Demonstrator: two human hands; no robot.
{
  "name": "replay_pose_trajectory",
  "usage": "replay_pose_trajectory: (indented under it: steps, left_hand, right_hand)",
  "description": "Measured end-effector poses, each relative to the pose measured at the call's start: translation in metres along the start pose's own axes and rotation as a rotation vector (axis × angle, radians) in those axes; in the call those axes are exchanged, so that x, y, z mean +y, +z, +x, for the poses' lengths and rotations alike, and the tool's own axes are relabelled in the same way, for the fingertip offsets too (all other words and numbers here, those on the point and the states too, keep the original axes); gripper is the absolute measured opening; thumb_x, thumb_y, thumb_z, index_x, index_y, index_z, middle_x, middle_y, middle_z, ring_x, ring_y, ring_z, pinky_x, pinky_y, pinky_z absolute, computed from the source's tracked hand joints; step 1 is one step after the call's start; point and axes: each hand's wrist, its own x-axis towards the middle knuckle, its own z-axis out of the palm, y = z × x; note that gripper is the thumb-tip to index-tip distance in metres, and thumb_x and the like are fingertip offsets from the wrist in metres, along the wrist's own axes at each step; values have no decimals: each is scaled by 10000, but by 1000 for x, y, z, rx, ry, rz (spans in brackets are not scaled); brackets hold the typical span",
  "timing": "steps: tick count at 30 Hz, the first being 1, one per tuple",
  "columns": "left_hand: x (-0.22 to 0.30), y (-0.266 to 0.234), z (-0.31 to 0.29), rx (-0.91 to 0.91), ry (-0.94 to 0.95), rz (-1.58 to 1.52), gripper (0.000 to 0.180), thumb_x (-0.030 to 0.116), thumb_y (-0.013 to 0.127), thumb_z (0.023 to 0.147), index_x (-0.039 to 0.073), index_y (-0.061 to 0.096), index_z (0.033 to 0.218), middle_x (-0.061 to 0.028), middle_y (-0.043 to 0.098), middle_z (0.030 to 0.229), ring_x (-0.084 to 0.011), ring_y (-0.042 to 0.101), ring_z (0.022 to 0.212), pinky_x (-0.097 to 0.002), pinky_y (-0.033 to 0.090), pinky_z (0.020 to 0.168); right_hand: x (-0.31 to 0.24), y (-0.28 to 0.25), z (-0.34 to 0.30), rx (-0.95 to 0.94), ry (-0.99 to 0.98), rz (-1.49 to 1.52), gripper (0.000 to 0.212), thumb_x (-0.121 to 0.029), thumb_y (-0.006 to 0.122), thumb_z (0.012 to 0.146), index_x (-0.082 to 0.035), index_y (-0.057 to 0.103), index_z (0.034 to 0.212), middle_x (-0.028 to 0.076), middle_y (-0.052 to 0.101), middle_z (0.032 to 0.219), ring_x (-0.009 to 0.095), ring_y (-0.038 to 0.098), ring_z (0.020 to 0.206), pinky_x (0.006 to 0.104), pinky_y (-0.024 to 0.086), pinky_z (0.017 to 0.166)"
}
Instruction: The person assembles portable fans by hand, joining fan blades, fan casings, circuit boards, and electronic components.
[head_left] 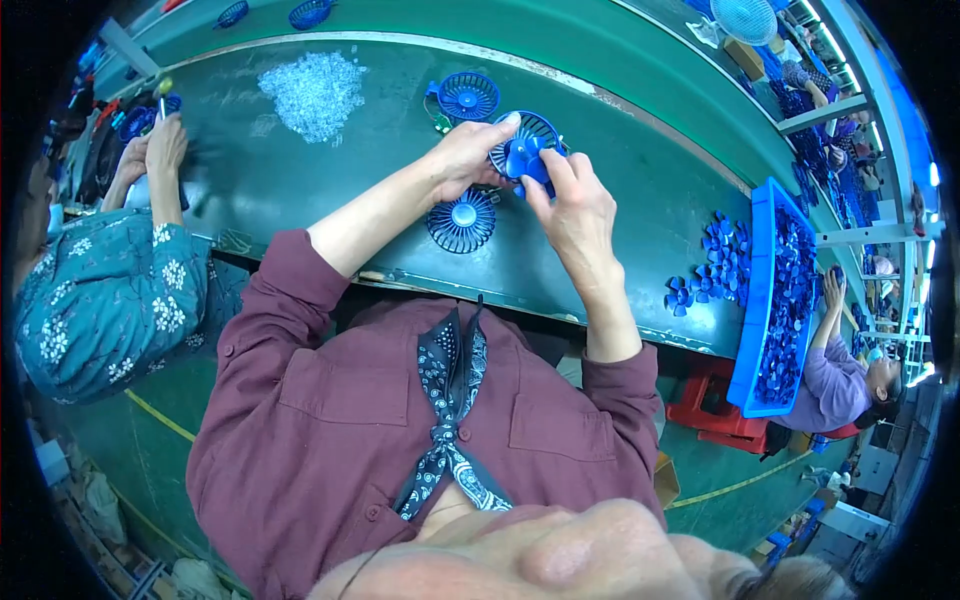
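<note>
Above the green worktable, my left hand is closed around the rim of a round blue fan housing with a slatted grille. My right hand pinches a blue fan blade by its edge, inside the mouth of that housing. Whether the blade is seated on the shaft cannot be made out. A second blue fan housing lies just beyond my left hand, with a small green part beside it. Nearer to me, below my left wrist, lies a blue slatted grille with a pale centre.
A heap of small clear plastic pieces lies at the far left. Loose blue fan blades lie beside a blue bin full of more. A red stool stands below. Co-workers sit left and right. A green belt runs behind.
</note>
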Motion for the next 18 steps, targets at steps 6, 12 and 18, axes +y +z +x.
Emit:
replay_pose_trajectory:
  steps: [6, 12, 18]
  left_hand:
    - [-15, 3, -14, -84, 132, 130, 339, 344, 626, 894, 42, 585, 1045, -46, 617, 923, -120, 614, 809, -280, 541, 692]
    - [-23, -5, -21, -22, 313, 285, 303, 225, 652, 877, -12, 584, 1053, -55, 629, 929, -88, 580, 811, -252, 501, 716]
    - [-16, -10, -27, -31, 299, 344, 351, 215, 663, 871, -38, 565, 1094, -64, 634, 966, -89, 580, 851, -251, 495, 762]
  right_hand:
    - [-3, 11, 4, -41, 33, -20, 305, -211, 719, 757, -84, 623, 1018, 113, 570, 851, 311, 621, 704, 402, 498, 579]
    - [-4, 11, -1, 108, -48, 126, 328, -131, 737, 735, -59, 620, 1033, 113, 593, 904, 264, 625, 744, 376, 505, 608]
    - [7, -6, -2, 89, 1, 113, 316, -111, 740, 719, -54, 620, 1005, 116, 591, 928, 279, 593, 854, 364, 498, 677]
